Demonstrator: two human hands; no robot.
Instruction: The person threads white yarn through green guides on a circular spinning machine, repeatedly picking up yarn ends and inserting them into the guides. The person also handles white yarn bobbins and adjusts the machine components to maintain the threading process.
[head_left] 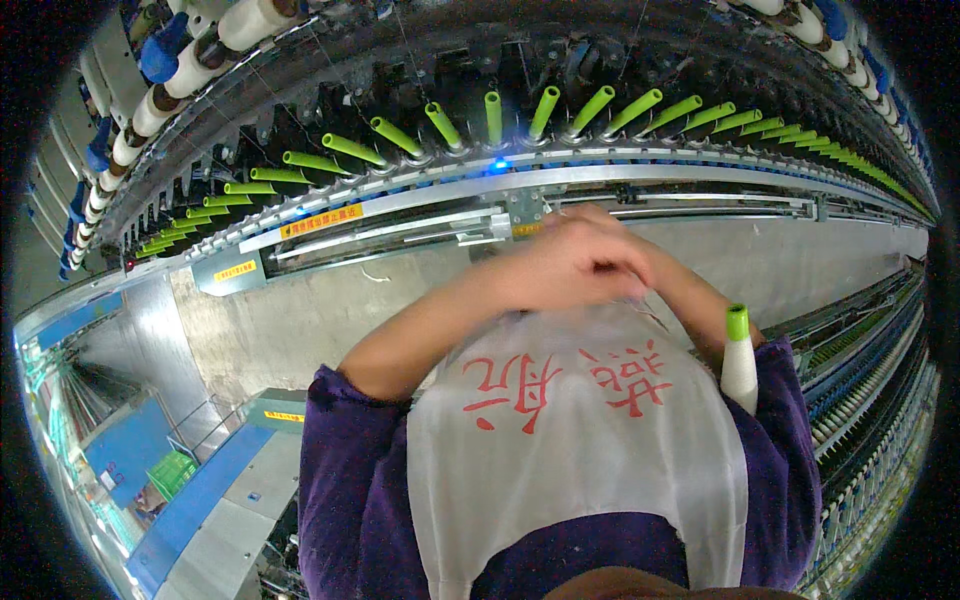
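Note:
My two hands cross in front of the white apron with red lettering. My left hand is blurred, its fingers curled in. Whatever it may hold is hidden. Behind it my right hand shows only in part, and its fingers are covered. A fine thread-like line runs near the left fingertips over the apron top. Beside my right arm a bobbin stands nearly upright, with white yarn and a bare green top; what supports it cannot be seen. Past my hands, bare green tubes stand on the spinning frame's spindles.
A metal rail runs along the spinning frame just beyond my hands. White yarn spools hang overhead at the left. Another machine with rows of bobbins lies to the right. A green crate sits at the lower left, by blue panels.

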